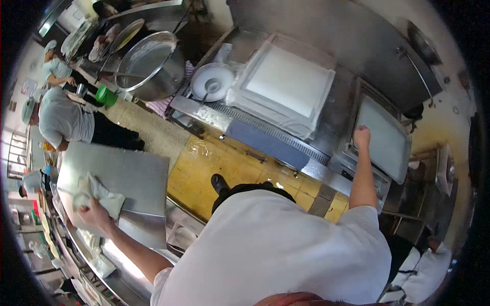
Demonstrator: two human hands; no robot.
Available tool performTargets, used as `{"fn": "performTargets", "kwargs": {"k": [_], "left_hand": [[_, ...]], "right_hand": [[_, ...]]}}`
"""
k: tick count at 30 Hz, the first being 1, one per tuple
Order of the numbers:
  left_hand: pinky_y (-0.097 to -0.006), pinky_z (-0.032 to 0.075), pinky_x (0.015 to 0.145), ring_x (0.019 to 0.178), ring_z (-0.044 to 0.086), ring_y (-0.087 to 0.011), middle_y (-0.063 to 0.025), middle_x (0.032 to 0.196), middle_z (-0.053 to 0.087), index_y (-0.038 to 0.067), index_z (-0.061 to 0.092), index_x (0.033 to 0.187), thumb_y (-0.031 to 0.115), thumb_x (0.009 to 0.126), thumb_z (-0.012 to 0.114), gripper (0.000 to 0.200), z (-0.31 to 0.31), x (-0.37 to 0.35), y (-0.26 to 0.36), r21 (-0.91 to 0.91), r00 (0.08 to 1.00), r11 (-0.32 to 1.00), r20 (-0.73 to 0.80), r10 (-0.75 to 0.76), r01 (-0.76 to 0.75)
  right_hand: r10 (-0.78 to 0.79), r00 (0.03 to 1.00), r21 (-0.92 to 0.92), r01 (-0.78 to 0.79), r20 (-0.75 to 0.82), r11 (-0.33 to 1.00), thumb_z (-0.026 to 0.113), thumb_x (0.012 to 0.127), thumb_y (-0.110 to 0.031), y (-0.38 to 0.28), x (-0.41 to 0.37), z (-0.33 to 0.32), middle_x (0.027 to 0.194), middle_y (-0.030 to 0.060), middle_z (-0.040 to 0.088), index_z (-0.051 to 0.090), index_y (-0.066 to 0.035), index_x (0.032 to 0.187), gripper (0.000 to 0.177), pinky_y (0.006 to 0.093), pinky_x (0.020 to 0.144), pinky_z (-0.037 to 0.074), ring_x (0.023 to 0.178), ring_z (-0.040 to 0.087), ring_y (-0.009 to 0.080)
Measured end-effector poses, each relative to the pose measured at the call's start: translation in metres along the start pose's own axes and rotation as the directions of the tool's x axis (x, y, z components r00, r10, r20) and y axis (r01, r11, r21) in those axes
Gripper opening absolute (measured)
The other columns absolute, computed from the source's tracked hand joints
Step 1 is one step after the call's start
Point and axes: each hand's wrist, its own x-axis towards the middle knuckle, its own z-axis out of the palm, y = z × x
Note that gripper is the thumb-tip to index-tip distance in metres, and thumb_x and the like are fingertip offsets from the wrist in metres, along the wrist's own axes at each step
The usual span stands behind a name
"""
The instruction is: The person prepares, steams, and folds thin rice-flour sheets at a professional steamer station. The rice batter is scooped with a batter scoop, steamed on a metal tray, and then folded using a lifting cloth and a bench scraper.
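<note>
My right hand (361, 136) is closed at the left rim of a shallow metal tray (385, 140), which has a smooth pale surface and sits over the steamer at the right. Stretched out to the left, my left hand (95, 214) is over a metal worktop (138, 176), its fingers curled together. A pale, round-edged item (80, 199) lies at those fingertips, too blurred to name. Just beside it is a crumpled white cloth (108, 196). Between the two arms, a stack of square frames (286, 79) with a white top stands on the steel counter.
A large steel pot (150, 66) stands at the back left, near a white bowl (213, 81) with a ladle (210, 87) in it. Several people work at the left, one person (69, 117) close to the worktop. Another person (423, 273) is at lower right. The yellow floor (204, 163) looks wet.
</note>
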Motion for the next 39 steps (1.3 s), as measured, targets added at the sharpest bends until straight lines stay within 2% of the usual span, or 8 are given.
{"fn": "performTargets", "kwargs": {"k": [4, 8, 14, 21, 27, 35, 37, 39], "left_hand": [[-0.0305, 0.048, 0.07, 0.074, 0.052, -0.016, -0.0049, 0.084, 0.055, -0.001, 0.045, 0.087, 0.007, 0.078, 0.075, 0.032, 0.016, -0.039, 0.116, -0.387, 0.95, 0.903, 0.162, 0.267, -0.188], [-0.028, 0.049, 0.072, 0.08, 0.061, -0.0155, -0.0037, 0.087, 0.062, -0.001, 0.058, 0.095, -0.003, 0.072, 0.068, 0.025, 0.061, -0.079, 0.224, -0.678, 0.824, 0.711, 0.285, 0.49, -0.188], [-0.0327, 0.047, 0.07, 0.075, 0.055, -0.0171, -0.0058, 0.079, 0.057, 0.0, 0.054, 0.089, 0.007, 0.072, 0.072, 0.027, 0.161, -0.168, 0.363, -0.843, 0.556, 0.477, 0.278, 0.784, -0.251], [-0.04, 0.051, 0.081, 0.086, 0.066, -0.0326, -0.018, 0.087, 0.066, -0.002, 0.057, 0.096, 0.018, 0.072, 0.074, 0.035, 0.256, -0.3, 0.485, -0.838, 0.295, 0.383, 0.28, 0.913, -0.389], [-0.0446, 0.051, 0.087, 0.1, 0.067, -0.0428, -0.0279, 0.101, 0.069, -0.003, 0.06, 0.104, 0.025, 0.074, 0.072, 0.042, 0.31, -0.387, 0.541, -0.853, 0.0, 0.364, 0.393, 0.92, -0.374], [-0.0464, 0.051, 0.092, 0.105, 0.066, -0.0417, -0.0265, 0.105, 0.069, -0.002, 0.062, 0.113, 0.027, 0.076, 0.07, 0.048, 0.352, -0.458, 0.563, -0.915, -0.209, 0.25, 0.325, 0.922, -0.317], [-0.0465, 0.051, 0.093, 0.106, 0.065, -0.0415, -0.0256, 0.11, 0.069, -0.002, 0.063, 0.114, 0.028, 0.076, 0.07, 0.049, 0.363, -0.47, 0.562, -0.922, -0.2, 0.225, 0.296, 0.934, -0.315], [-0.0465, 0.051, 0.093, 0.107, 0.065, -0.0414, -0.0255, 0.112, 0.068, -0.002, 0.063, 0.114, 0.027, 0.076, 0.069, 0.048, 0.374, -0.48, 0.562, -0.928, -0.212, 0.205, 0.278, 0.937, -0.312]], "right_hand": [[-0.146, 0.985, -0.216, 0.164, 0.097, 0.963, 0.055, 0.088, -0.018, 0.058, -0.022, -0.013, 0.105, 0.0265, 0.07, 0.071, 0.002, 0.107, 0.032, 0.0478, 0.092, 0.052, 0.101, 0.066, 0.0459], [0.026, 0.97, -0.419, 0.08, 0.241, 0.904, 0.048, 0.1, -0.033, 0.046, -0.067, -0.041, 0.115, 0.0213, 0.069, 0.069, -0.008, 0.118, 0.038, 0.0533, 0.105, 0.041, 0.112, 0.06, 0.0419], [-0.223, 0.975, -0.489, 0.203, 0.017, 0.848, 0.062, 0.092, -0.023, 0.041, -0.151, -0.082, 0.146, 0.0228, 0.048, 0.055, -0.006, 0.138, 0.05, 0.0518, 0.115, 0.032, 0.135, 0.043, 0.0421], [0.317, 0.946, -0.384, -0.269, 0.066, 0.883, 0.066, 0.085, -0.016, 0.129, -0.31, -0.073, 0.141, 0.0346, 0.047, 0.052, 0.005, 0.136, 0.058, 0.0512, 0.113, 0.037, 0.133, 0.045, 0.0474], [0.781, 0.585, -0.399, -0.678, 0.216, 0.618, 0.071, 0.081, -0.03, 0.166, -0.485, -0.053, 0.092, 0.0221, 0.073, 0.067, 0.0, 0.117, 0.047, 0.0447, 0.078, 0.058, 0.088, 0.071, 0.037], [0.765, 0.62, -0.623, -0.532, 0.174, 0.573, 0.073, 0.083, -0.033, 0.165, -0.646, -0.012, 0.081, 0.0155, 0.073, 0.071, -0.005, 0.093, 0.03, 0.0419, 0.071, 0.057, 0.08, 0.072, 0.0312], [0.869, 0.419, -0.422, -0.76, 0.264, 0.495, 0.074, 0.082, -0.028, 0.147, -0.641, -0.017, 0.077, 0.0134, 0.071, 0.072, -0.008, 0.097, 0.025, 0.042, 0.072, 0.056, 0.08, 0.072, 0.0312], [0.842, 0.494, -0.355, -0.763, 0.217, 0.54, 0.073, 0.083, -0.026, 0.145, -0.639, -0.013, 0.082, 0.0135, 0.072, 0.072, -0.009, 0.101, 0.025, 0.0418, 0.074, 0.056, 0.085, 0.072, 0.0302]]}}
